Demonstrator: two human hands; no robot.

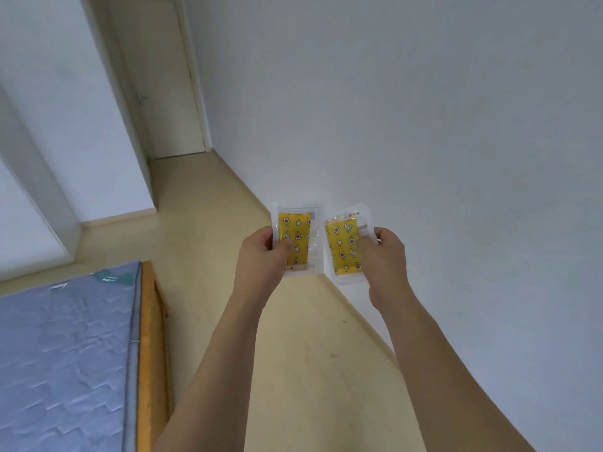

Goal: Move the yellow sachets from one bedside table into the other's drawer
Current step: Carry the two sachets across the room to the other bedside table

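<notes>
Pale wall [424,109] ahead, wooden floor [293,337] below; blue mattress [65,353] on an orange bed frame [150,337] at lower left; closed door [163,86] far back. Left hand [261,256] pinching one yellow sachet [295,238], right hand [383,256] pinching another yellow sachet [342,249], both raised side by side, just apart, over the floor

Floor [303,347]: pale yellowish boards before you, running from the closed door [163,93] down along the white wall. A few small dark specks lie on it.

Bed frame [151,337]: orange wood, standing on the floor at your left. It carries a blue-grey quilted mattress [65,353], with a small label near its far edge.
</notes>
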